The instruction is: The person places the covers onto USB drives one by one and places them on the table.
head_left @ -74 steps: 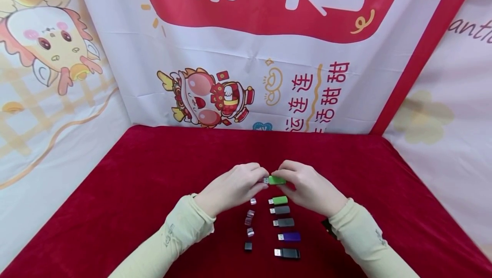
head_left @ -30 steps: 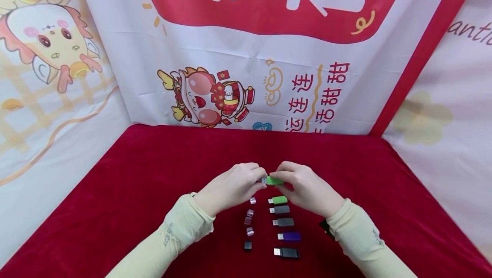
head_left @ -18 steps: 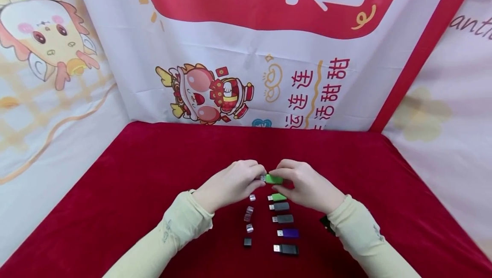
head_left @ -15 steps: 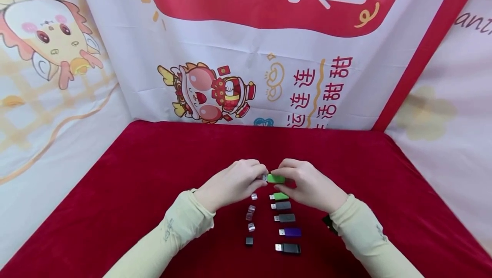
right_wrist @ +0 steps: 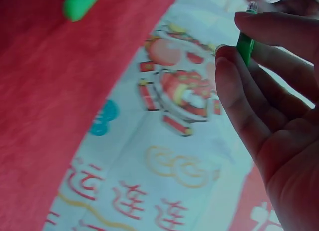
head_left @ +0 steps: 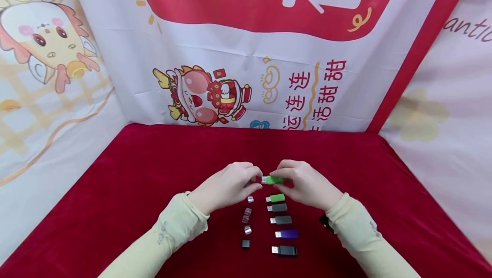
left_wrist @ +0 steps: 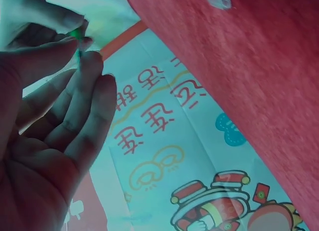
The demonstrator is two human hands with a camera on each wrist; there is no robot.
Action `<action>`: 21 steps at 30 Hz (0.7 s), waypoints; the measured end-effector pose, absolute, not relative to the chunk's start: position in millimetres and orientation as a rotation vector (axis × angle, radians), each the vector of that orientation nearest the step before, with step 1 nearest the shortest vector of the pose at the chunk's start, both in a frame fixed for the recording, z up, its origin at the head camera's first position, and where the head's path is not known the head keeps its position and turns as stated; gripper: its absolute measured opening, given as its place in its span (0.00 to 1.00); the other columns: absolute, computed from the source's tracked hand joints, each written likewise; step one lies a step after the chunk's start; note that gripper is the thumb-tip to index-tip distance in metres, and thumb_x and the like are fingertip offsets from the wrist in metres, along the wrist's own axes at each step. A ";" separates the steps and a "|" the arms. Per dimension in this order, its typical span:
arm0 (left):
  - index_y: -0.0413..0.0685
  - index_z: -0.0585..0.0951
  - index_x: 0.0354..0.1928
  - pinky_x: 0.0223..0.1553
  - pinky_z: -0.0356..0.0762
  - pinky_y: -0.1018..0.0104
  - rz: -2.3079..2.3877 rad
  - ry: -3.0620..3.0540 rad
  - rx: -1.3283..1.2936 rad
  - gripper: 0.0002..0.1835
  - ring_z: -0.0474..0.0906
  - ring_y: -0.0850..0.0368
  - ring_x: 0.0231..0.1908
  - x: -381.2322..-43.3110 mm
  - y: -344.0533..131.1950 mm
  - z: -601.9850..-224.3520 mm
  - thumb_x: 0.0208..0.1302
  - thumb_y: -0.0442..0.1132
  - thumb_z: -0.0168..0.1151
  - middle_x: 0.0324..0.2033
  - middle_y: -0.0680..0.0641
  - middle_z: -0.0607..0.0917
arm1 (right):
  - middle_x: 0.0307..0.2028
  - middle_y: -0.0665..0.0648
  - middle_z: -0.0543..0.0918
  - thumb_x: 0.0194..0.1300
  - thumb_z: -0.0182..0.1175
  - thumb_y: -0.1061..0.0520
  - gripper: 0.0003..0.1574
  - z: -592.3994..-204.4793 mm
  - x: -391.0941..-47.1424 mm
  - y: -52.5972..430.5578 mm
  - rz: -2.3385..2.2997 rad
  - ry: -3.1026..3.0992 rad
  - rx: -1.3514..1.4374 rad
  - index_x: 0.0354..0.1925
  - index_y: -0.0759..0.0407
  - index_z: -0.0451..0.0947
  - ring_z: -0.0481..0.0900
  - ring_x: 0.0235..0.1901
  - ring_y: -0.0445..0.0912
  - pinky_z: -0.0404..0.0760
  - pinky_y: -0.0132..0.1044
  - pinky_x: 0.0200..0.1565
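Observation:
Above the red cloth, my right hand (head_left: 309,186) pinches a green USB flash drive (head_left: 275,180) by its body, connector end pointing left. A clear cap (head_left: 263,179) appears to sit over that connector. My left hand (head_left: 224,187) is just beside the cap, thumb and forefinger parted, with red cloth showing between the fingertips. In the right wrist view, the green drive (right_wrist: 244,48) is between thumb and fingers. The left wrist view shows only a sliver of the green drive (left_wrist: 76,34) beyond the left fingertips.
Below the hands lie a green drive (head_left: 275,198), two grey drives (head_left: 279,207), a purple drive (head_left: 287,234) and a black drive (head_left: 285,250) in a column. Several clear caps (head_left: 247,229) and a black cap (head_left: 245,244) lie left of them. A dark object (head_left: 326,222) is partly hidden by the right sleeve.
The left fingertips have parted and drawn slightly left, off the connector end of the green drive. The right hand keeps its pinch. The head view shifts slightly.

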State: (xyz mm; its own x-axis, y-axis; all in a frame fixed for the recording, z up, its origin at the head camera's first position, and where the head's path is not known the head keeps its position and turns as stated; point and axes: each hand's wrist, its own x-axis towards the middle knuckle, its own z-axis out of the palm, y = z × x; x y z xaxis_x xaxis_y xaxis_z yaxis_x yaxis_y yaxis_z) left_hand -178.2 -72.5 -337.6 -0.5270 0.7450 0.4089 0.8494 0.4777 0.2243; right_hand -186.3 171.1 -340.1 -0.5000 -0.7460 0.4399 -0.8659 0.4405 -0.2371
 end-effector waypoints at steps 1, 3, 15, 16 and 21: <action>0.45 0.83 0.41 0.35 0.76 0.74 -0.574 -2.493 -1.342 0.09 0.76 0.63 0.30 -178.0 -74.2 -337.7 0.61 0.39 0.70 0.32 0.51 0.81 | 0.35 0.51 0.81 0.52 0.76 0.62 0.15 -342.2 -189.6 172.3 0.622 -2.456 1.375 0.41 0.61 0.86 0.79 0.32 0.40 0.82 0.31 0.36; 0.46 0.83 0.40 0.35 0.77 0.73 -0.531 -2.532 -1.300 0.09 0.77 0.63 0.30 -177.8 -77.9 -338.3 0.61 0.40 0.70 0.33 0.51 0.82 | 0.34 0.51 0.81 0.52 0.76 0.62 0.14 -347.1 -197.5 175.1 0.589 -2.528 1.332 0.39 0.61 0.87 0.79 0.31 0.41 0.82 0.33 0.36; 0.49 0.83 0.36 0.34 0.78 0.69 -0.481 -2.614 -1.223 0.05 0.76 0.62 0.30 -179.0 -92.1 -348.3 0.61 0.40 0.70 0.30 0.52 0.82 | 0.33 0.53 0.84 0.56 0.73 0.62 0.10 -370.4 -227.9 174.0 0.435 -2.832 1.321 0.39 0.62 0.87 0.80 0.32 0.44 0.81 0.32 0.35; 0.49 0.83 0.36 0.34 0.78 0.69 -0.479 -2.621 -1.221 0.05 0.77 0.62 0.30 -179.0 -92.5 -348.7 0.62 0.40 0.70 0.30 0.51 0.82 | 0.33 0.53 0.84 0.56 0.72 0.62 0.10 -372.0 -228.8 172.9 0.418 -2.842 1.323 0.39 0.62 0.87 0.80 0.33 0.44 0.81 0.32 0.36; 0.49 0.84 0.37 0.35 0.79 0.70 -0.462 -2.658 -1.208 0.07 0.77 0.63 0.30 -178.0 -92.4 -348.5 0.62 0.42 0.70 0.30 0.52 0.82 | 0.34 0.53 0.84 0.57 0.72 0.62 0.09 -379.1 -231.0 169.6 0.386 -2.874 1.340 0.38 0.62 0.87 0.79 0.34 0.44 0.81 0.32 0.38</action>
